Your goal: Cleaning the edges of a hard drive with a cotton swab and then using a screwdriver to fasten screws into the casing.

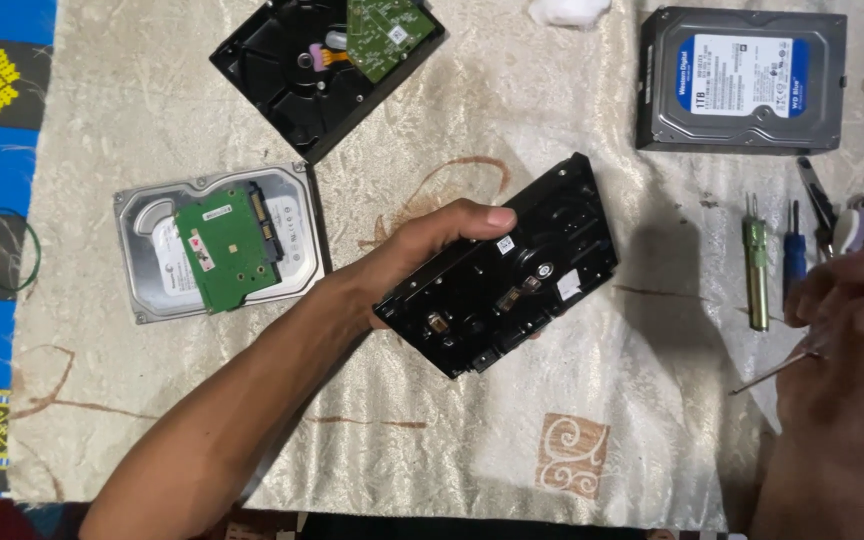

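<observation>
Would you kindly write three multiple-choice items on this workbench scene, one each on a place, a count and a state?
1. Where does the silver drive with the green board lie?
A. Left of the held drive
B. Under it
C. At the right edge

2. How many hard drives are in view?
A. Two
B. Four
C. Six

3. How is the black drive in the middle?
A. Flat and untouched
B. Gripped and tilted in the left hand
C. Stacked on another

Answers: 1 A, it rests on the cloth left of the hand. 2 B, two black, one silver, one with a blue label. 3 B, the fingers wrap its edge; the right hand holds a thin tool.
</observation>
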